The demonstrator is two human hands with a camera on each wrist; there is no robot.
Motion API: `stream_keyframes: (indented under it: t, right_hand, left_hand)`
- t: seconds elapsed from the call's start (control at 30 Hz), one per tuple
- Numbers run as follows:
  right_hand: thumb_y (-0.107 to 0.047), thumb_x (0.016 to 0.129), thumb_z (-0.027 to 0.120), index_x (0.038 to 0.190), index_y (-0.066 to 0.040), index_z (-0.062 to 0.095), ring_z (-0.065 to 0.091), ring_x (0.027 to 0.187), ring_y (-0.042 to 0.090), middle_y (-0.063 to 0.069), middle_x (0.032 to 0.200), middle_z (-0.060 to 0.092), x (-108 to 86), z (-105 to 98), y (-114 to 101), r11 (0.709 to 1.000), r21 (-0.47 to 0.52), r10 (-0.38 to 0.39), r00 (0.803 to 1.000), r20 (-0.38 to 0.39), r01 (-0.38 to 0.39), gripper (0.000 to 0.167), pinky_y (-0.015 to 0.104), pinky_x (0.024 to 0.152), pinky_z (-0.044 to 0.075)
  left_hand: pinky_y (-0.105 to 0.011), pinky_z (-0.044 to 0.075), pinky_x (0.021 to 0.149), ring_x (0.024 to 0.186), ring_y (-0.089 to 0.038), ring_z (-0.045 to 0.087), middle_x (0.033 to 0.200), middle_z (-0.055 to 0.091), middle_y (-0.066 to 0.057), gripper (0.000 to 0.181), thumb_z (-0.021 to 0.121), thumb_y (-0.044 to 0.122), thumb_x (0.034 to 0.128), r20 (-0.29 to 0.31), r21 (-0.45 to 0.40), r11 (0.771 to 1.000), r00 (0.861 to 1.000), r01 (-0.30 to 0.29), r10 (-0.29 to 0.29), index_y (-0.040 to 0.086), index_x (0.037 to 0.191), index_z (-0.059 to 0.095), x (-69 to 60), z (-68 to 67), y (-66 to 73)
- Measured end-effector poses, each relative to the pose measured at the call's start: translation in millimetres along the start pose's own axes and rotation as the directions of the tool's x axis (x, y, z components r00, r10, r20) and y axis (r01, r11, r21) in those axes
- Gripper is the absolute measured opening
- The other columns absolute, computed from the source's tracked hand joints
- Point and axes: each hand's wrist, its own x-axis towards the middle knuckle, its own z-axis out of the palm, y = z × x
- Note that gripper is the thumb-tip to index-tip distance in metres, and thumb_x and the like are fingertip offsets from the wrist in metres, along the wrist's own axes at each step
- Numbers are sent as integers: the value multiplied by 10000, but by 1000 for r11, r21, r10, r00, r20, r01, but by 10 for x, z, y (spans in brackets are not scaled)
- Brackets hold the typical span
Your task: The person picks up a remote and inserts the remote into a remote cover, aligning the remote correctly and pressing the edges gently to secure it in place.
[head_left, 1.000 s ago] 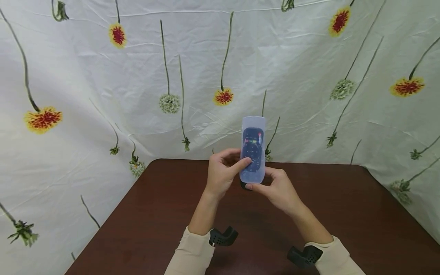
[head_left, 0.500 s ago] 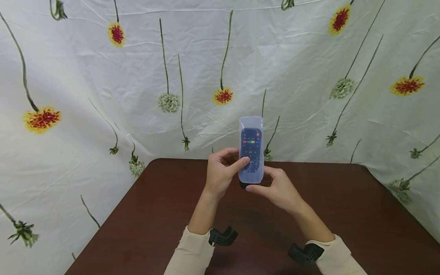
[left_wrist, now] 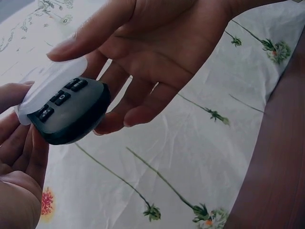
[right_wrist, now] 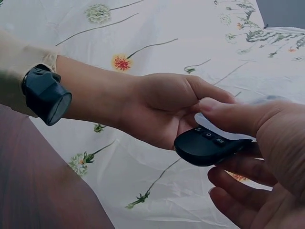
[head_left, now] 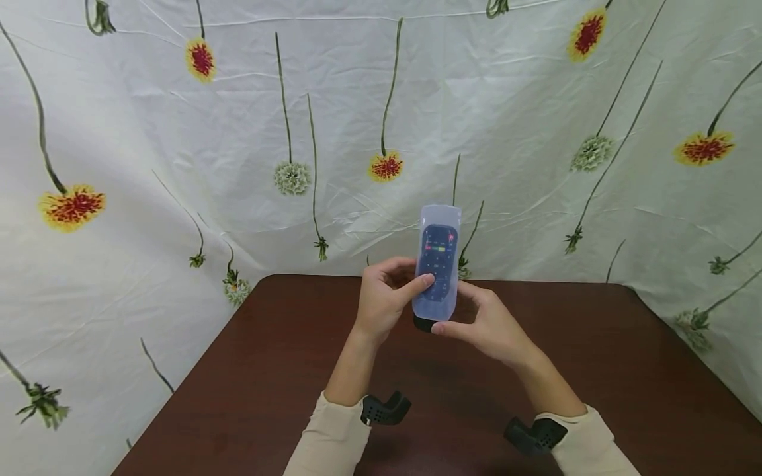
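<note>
A dark remote control [head_left: 439,258] with small coloured buttons stands nearly upright inside a translucent sleeve [head_left: 441,214], above the table. Its black lower end sticks out of the sleeve. My left hand [head_left: 381,301] grips the left side, thumb across the front. At the lower right, my right hand [head_left: 491,324] holds the bottom, its thumb by the black end and its other fingers partly hidden behind. In the left wrist view the remote [left_wrist: 71,114] shows three buttons beyond the sleeve's edge. The right wrist view shows the right thumb against the sleeve's edge [right_wrist: 224,132].
The dark brown table [head_left: 268,370] spreads below both arms. Behind and beside it hangs a white cloth [head_left: 506,112] printed with flowers. A black wrist device [head_left: 385,408] sits at the left cuff, another [head_left: 536,436] at the right.
The sleeved remote has shifted slightly and tilted a little to the right at its top. My right hand and forearm have moved slightly right. The left hand has kept its grip.
</note>
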Motion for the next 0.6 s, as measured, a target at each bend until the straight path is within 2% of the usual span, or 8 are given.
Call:
stream_keyframes:
  t: [0.1, 0.2, 0.3, 0.4, 0.53, 0.6]
  right_hand:
    - [-94, 904, 818, 1492, -39, 531, 655, 1166, 264, 110, 1370, 633, -6, -16, -7, 999, 53, 1, 1000, -18, 0, 657, 409, 938, 547]
    - [-112, 971, 746, 1485, -34, 540, 607, 1240, 248, 110, 1415, 601, -3, -30, -9, 996, 94, 2, 995, -102, 8, 559, 330, 935, 541]
    - [-121, 1013, 690, 1444, -18, 579, 606, 1234, 255, 119, 1377, 625, -1, -42, -12, 991, 132, 3, 981, -194, 23, 457, 310, 919, 548]
    - [-96, 1018, 677, 1393, 17, 613, 651, 1160, 255, 144, 1305, 664, -1, -47, -9, 987, 153, -7, 970, -242, 45, 397, 313, 892, 563]
    - [-55, 999, 694, 1307, 47, 670, 684, 1092, 229, 144, 1221, 709, 4, -49, -4, 990, 102, -60, 953, -297, 94, 325, 302, 859, 573]
    - [-54, 991, 707, 1265, 42, 700, 681, 1095, 207, 131, 1189, 726, 6, -52, -7, 992, 54, -87, 938, -334, 111, 291, 283, 895, 550]
  left_hand:
    - [-317, 587, 702, 805, -228, 698, 938, 744, -152, 212, 774, -47, 887, 22, 6, 1000, 1000, -4, 4, -86, 1094, 742, 0, 1, -3]
    - [-332, 589, 697, 795, -235, 703, 936, 745, -148, 205, 775, -61, 882, 63, 27, 1000, 998, -9, 7, -79, 1085, 745, -5, 15, -12]
    - [-356, 596, 701, 798, -244, 714, 947, 750, -136, 201, 779, -59, 880, 113, 56, 998, 994, -10, 3, -67, 1079, 749, -13, 40, -22]
    - [-370, 599, 702, 802, -250, 719, 956, 753, -119, 195, 783, -47, 882, 138, 68, 998, 990, -8, -1, -52, 1075, 755, -21, 62, -30]
    - [-383, 601, 727, 827, -265, 725, 969, 758, -99, 200, 786, -31, 884, 139, 69, 998, 990, -2, -7, -40, 1081, 758, -22, 84, -41]
    - [-389, 601, 749, 852, -268, 725, 985, 757, -95, 209, 785, -20, 889, 143, 72, 997, 990, 3, -13, -36, 1096, 754, -18, 95, -41]
